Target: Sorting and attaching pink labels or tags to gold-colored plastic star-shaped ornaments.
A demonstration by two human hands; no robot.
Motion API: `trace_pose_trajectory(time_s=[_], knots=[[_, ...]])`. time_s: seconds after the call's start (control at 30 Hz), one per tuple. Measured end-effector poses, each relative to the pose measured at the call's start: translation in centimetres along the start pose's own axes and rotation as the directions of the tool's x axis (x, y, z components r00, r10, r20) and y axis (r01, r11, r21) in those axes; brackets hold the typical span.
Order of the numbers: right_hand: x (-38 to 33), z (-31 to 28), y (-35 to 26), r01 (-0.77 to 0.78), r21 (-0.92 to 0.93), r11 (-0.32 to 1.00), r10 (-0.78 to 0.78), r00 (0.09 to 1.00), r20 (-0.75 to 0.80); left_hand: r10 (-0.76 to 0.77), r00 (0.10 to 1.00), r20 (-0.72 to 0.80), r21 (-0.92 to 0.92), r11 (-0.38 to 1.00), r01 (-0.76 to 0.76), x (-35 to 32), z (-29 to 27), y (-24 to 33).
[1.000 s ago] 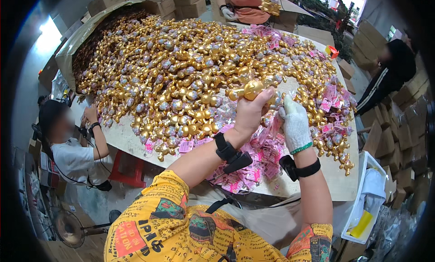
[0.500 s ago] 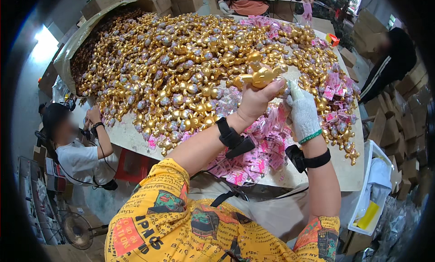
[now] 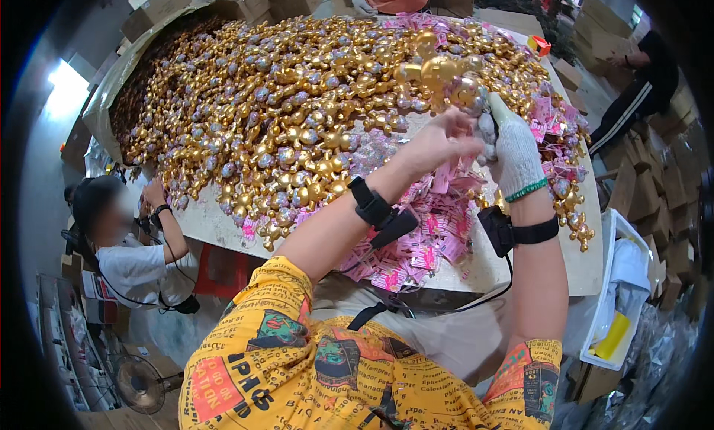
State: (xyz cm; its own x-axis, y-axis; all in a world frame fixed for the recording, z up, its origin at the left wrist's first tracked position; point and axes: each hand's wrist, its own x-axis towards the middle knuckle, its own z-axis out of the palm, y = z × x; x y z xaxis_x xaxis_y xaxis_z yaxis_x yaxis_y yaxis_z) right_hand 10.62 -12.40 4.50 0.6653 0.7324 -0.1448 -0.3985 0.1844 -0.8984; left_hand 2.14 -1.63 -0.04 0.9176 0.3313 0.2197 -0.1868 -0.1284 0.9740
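Right hand [image 3: 515, 143], gloved: gold figurine [image 3: 440, 73] grasped. Left hand [image 3: 437, 143], blurred: grip cannot be told. Pink tags [image 3: 425, 244] are heaped, near side.

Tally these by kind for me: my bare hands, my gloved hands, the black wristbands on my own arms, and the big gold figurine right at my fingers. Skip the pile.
Bare hand, the left: 1
Gloved hand, the right: 1
Black wristbands: 2
Gold figurine at your fingers: 1
Total: 5
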Motion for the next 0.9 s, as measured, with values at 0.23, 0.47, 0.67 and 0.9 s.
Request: trace_pose_trajectory(time_s=[0.23,0.47,0.67,0.9], knots=[[0.4,-1.4,-0.4,0.173,-0.235,0.956,-0.183,0.983,-0.019,-0.026,0.998,0.051,0.285,0.958,0.011,1.1,1.0,0.8],[-0.1,-3.9,-2.0,0.185,-0.524,0.831,-0.202,0.979,0.025,-0.179,0.983,-0.030,-0.156,0.973,0.173,5.2,-2.4,1.8],[1.1,-6.1,0.4,0.103,-0.864,0.492,0.104,0.979,0.176,-0.186,0.982,-0.009,-0.234,0.956,0.179,6.8,-1.6,3.7],[2.9,-4.3,4.1,0.291,-0.938,0.190,-0.080,0.956,0.281,-0.236,0.971,-0.036,-0.322,0.923,0.212,7.4,-1.8,5.0]])
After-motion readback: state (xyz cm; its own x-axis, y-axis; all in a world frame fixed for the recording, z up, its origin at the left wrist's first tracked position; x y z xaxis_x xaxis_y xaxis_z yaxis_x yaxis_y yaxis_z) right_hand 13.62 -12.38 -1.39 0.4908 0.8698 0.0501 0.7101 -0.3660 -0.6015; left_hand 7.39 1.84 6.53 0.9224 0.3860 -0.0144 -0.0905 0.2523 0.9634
